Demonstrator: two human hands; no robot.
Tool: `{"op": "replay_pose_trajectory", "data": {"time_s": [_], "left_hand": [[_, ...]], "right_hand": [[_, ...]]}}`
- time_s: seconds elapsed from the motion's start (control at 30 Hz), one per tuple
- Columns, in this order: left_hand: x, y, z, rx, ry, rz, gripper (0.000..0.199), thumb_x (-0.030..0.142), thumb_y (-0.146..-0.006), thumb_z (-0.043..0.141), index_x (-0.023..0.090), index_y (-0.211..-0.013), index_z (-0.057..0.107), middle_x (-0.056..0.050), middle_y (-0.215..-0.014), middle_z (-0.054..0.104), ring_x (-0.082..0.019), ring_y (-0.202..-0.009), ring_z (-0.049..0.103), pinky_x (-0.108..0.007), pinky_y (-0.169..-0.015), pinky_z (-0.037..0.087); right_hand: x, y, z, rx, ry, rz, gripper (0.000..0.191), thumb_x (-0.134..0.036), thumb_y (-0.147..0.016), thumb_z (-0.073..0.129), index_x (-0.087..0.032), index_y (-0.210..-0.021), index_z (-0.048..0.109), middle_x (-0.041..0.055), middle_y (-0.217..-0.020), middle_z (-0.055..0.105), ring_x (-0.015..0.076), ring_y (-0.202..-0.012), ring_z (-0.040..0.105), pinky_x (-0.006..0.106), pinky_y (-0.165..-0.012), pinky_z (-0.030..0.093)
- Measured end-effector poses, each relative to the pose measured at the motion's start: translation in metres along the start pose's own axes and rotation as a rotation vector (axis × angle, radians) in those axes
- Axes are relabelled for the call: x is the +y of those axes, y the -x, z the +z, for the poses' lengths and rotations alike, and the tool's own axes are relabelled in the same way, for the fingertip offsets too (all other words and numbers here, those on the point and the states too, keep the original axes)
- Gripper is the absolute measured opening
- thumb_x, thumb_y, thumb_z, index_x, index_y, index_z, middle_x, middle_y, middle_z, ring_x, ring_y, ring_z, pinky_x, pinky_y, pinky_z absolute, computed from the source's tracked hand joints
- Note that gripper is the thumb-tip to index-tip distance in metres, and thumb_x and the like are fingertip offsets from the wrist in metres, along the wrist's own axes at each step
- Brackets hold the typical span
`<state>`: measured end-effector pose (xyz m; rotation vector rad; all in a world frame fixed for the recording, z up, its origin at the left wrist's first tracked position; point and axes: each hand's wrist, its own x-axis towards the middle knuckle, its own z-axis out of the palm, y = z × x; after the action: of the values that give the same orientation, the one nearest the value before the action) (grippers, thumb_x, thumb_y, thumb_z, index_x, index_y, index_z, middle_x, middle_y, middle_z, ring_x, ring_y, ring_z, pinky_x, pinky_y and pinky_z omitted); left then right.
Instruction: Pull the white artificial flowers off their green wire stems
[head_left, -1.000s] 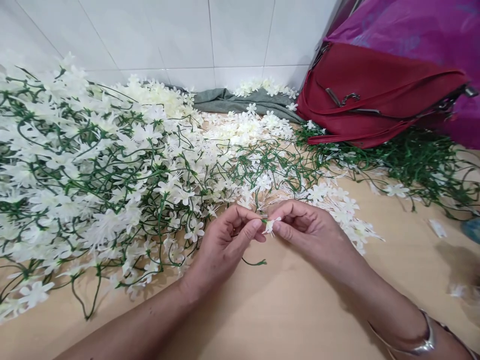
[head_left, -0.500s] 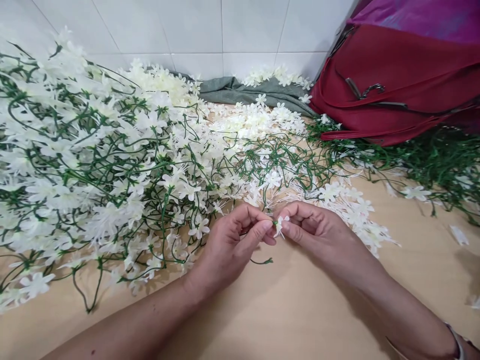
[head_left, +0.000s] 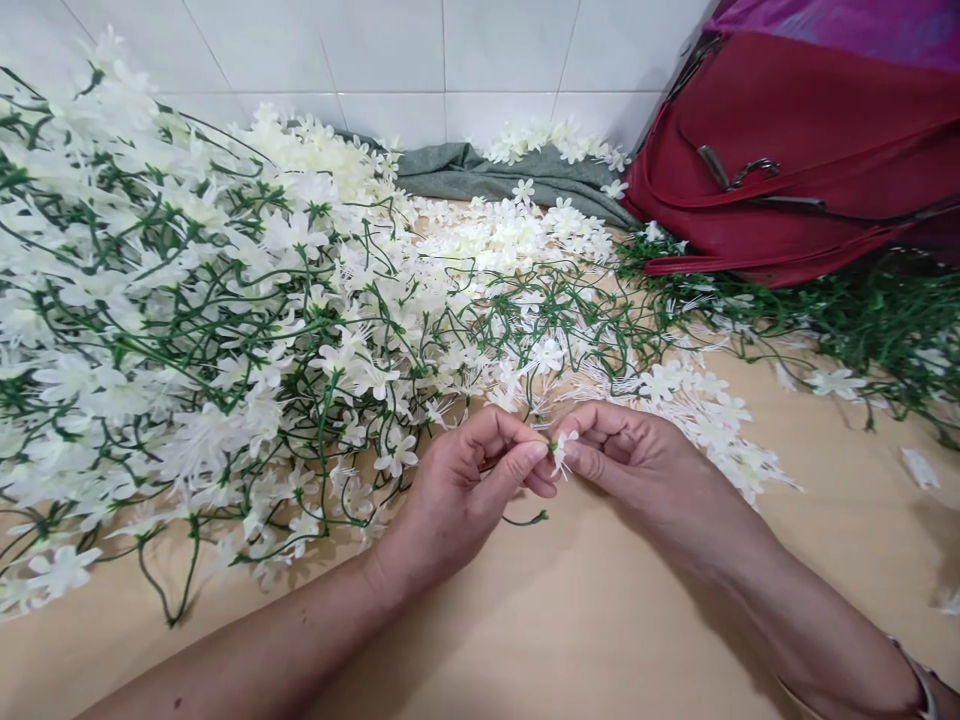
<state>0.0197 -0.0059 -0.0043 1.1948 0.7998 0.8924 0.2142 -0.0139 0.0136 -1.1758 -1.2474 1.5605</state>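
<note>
Between my two hands is a small white artificial flower (head_left: 562, 452) with a green base. My left hand (head_left: 480, 480) pinches the green stem end between thumb and forefinger, and a piece of green stem (head_left: 529, 519) pokes out below its fingers. My right hand (head_left: 630, 455) holds the white petals from the other side, its thumb and forefinger closed on them. Just beyond the fingers lie loose white petals and stamens (head_left: 694, 420) and bare green stems (head_left: 555, 310). The fingertips partly cover the flower.
A large heap of white flowers on green stems (head_left: 187, 330) fills the left side. A red bag (head_left: 780, 160) stands at the back right, with green stems (head_left: 885, 320) below it. Grey-green cloth (head_left: 480, 175) lies along the tiled wall (head_left: 390, 50). The tabletop (head_left: 570, 620) is light wood.
Both hands keep almost the same pose with the flower between them. The view has shifted very slightly.
</note>
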Motion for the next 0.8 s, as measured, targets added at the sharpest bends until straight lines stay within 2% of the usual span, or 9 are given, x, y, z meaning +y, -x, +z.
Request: {"op": "replay_pose_trajectory", "data": {"time_s": [0.27, 0.47, 0.6, 0.67, 0.8], "left_hand": [[0.003, 0.001, 0.001, 0.016, -0.063, -0.007, 0.017, 0.030, -0.101, 0.063, 0.017, -0.090, 0.063, -0.003, -0.077, 0.076, -0.014, -0.074, 0.074, -0.026, -0.073, 0.061], [-0.001, 0.000, 0.001, 0.020, -0.130, 0.026, 0.018, 0.032, -0.101, 0.061, 0.017, -0.091, 0.061, -0.003, -0.078, 0.074, -0.015, -0.075, 0.073, -0.027, -0.073, 0.058], [-0.001, 0.003, 0.002, 0.014, -0.224, 0.080, 0.019, 0.035, -0.103, 0.058, 0.018, -0.094, 0.061, -0.002, -0.079, 0.070, -0.015, -0.076, 0.069, -0.028, -0.073, 0.056], [0.002, 0.004, 0.003, -0.017, -0.290, 0.118, 0.017, 0.033, -0.103, 0.058, 0.019, -0.093, 0.061, -0.001, -0.076, 0.067, -0.014, -0.070, 0.065, -0.027, -0.068, 0.053], [0.005, 0.005, 0.006, -0.091, -0.512, 0.287, 0.010, 0.019, -0.096, 0.061, 0.018, -0.086, 0.063, 0.000, -0.075, 0.065, -0.013, -0.066, 0.059, -0.026, -0.065, 0.047]], "right_hand": [[-0.002, 0.000, 0.002, 0.020, -0.022, 0.032, 0.028, -0.046, -0.087, 0.082, -0.021, -0.084, 0.070, -0.0013, -0.074, 0.070, 0.0131, -0.070, 0.063, 0.024, -0.068, 0.049], [0.000, -0.002, 0.005, 0.035, 0.005, -0.011, 0.029, -0.046, -0.087, 0.081, -0.021, -0.083, 0.068, -0.0008, -0.074, 0.069, 0.0134, -0.070, 0.063, 0.026, -0.069, 0.050], [-0.007, -0.001, -0.002, 0.041, 0.084, -0.065, 0.028, -0.046, -0.084, 0.082, -0.022, -0.086, 0.068, -0.0001, -0.077, 0.068, 0.0163, -0.073, 0.064, 0.029, -0.070, 0.052], [-0.011, 0.000, -0.010, 0.141, 0.200, -0.154, 0.024, -0.042, -0.084, 0.082, -0.022, -0.087, 0.068, 0.0008, -0.080, 0.069, 0.0178, -0.075, 0.064, 0.031, -0.072, 0.052], [-0.012, -0.004, -0.035, 0.560, 0.587, -0.399, 0.009, -0.030, -0.089, 0.073, -0.024, -0.084, 0.069, 0.0016, -0.082, 0.070, 0.0196, -0.078, 0.062, 0.034, -0.077, 0.049]]}}
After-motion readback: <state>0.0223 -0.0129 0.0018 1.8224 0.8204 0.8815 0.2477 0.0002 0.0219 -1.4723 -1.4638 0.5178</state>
